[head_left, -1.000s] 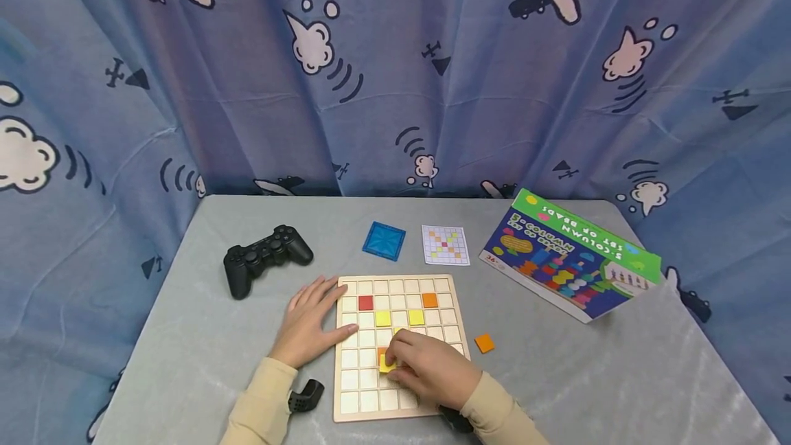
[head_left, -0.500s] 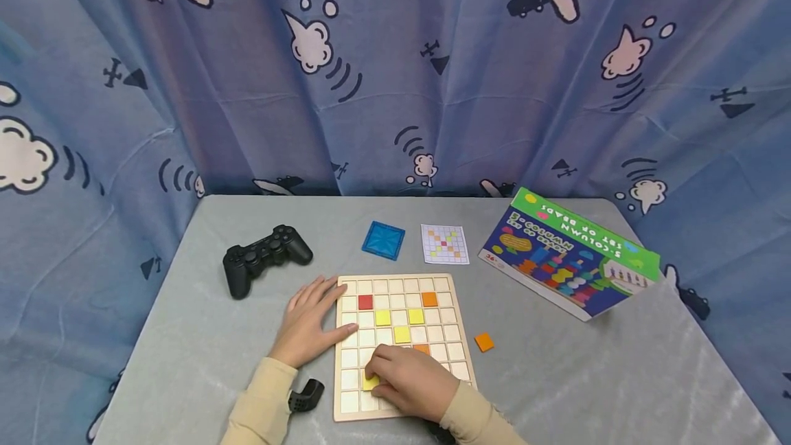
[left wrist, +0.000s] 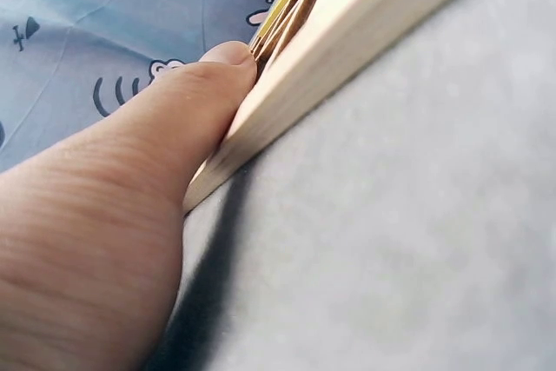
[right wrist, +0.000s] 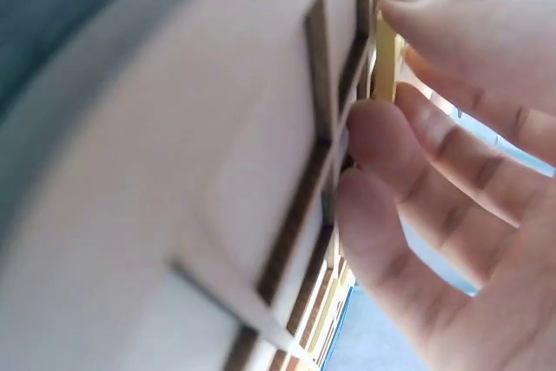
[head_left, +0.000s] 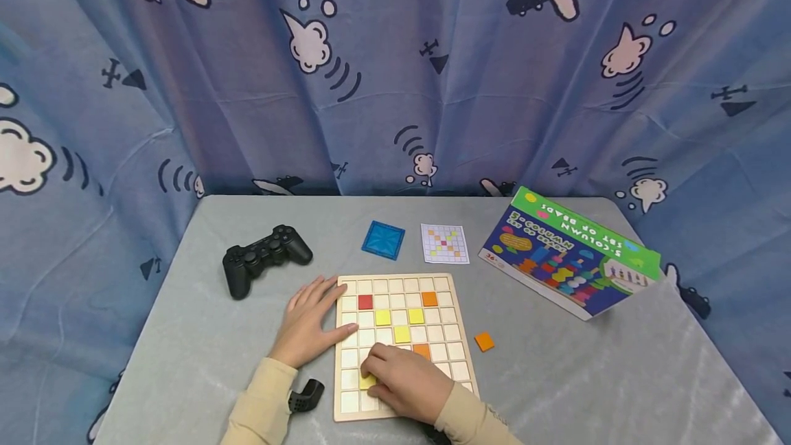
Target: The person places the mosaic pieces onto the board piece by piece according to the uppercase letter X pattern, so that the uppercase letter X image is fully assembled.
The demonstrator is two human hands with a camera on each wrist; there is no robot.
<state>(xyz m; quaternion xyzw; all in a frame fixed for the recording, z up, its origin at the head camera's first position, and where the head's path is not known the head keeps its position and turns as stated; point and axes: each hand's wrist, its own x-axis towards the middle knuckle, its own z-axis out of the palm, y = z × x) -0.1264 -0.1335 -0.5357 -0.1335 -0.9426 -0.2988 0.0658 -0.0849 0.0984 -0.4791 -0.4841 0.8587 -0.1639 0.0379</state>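
A wooden grid board [head_left: 349, 402] lies on the grey table. My left hand [head_left: 312, 325] rests on its left edge, fingers straight, and the thumb [left wrist: 228, 54] reaches over the rim in the left wrist view. Near the board's lower left, my right hand [head_left: 404, 380] pinches a yellow square tile [head_left: 367, 383] over a cell. The right wrist view has this yellow tile [right wrist: 385, 58] by the thumb and fingertips; whether it sits fully in the cell I cannot tell. A red tile [head_left: 365, 302], orange tiles [head_left: 429, 299] and other yellow tiles [head_left: 402, 334] lie in cells.
A loose orange tile [head_left: 485, 342] lies right of the board. Behind stand a blue square tray [head_left: 384, 240], a pattern card [head_left: 445, 244] and a colourful box [head_left: 568, 253]. A black game controller [head_left: 267, 257] lies at the back left.
My right hand has moved down and left with the yellow tile, from mid-board to a lower left cell, uncovering a yellow tile and an orange tile. The left hand has stayed put.
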